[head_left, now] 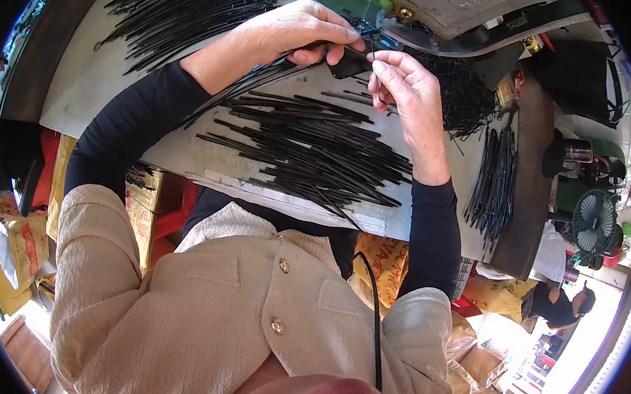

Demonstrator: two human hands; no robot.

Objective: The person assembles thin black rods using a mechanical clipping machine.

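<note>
My left hand [309,32] is closed at the top middle of the bench, thumb and fingers pinched on a thin black strip [265,73] that trails back below the wrist. Close by, my right hand [404,82] pinches a fine black end between thumb and forefinger, its other fingers curled. A small dark flat piece [350,64] shows between the two hands; I cannot tell whether it is held or fixed. Beneath them lies a loose pile of black strips [319,150], and a larger bundle of black strips [189,12] fans out at the far left.
A green machine [355,2] with a metal plate [464,6] stands beyond my hands. Tangled black scraps [461,97] sit beside it. A bunch of black strips [492,180] hangs near the bench's right edge. Further right are a green fan [595,220] and a person [560,306].
</note>
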